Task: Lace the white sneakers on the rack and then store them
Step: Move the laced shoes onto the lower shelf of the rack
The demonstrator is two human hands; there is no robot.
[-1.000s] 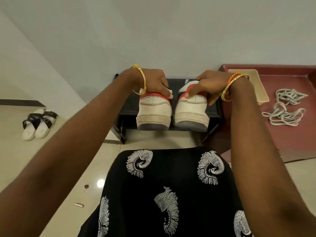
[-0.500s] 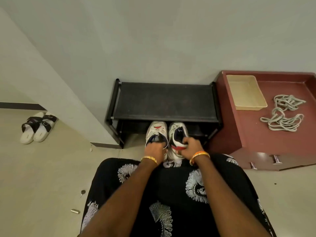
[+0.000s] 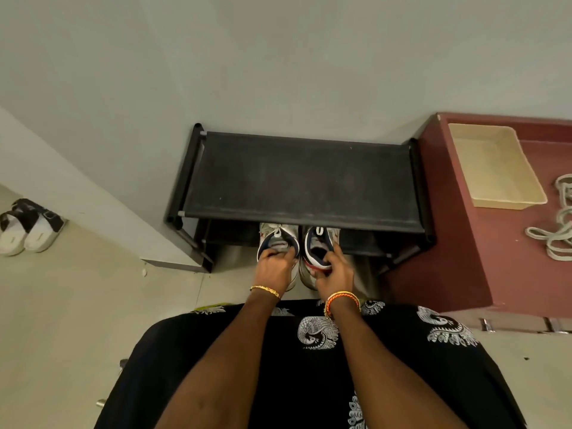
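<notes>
Two white sneakers sit side by side under the front edge of the black shoe rack (image 3: 303, 178), toes tucked beneath its top shelf. The left hand (image 3: 274, 267) grips the heel collar of the left sneaker (image 3: 278, 238); the right hand (image 3: 334, 270) curls its fingers into the right sneaker (image 3: 318, 243)'s opening.

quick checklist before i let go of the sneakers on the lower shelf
1. Left hand grips the left sneaker at its heel opening: ok.
2. Right hand grips the right sneaker: ok.
3. Toes under the rack's top shelf: ok.
4. Heels fully in: not ok, they stick out in front.
5. Sneakers side by side: ok.
6. Both laced: cannot tell; loose laces lie on the red cabinet.
</notes>
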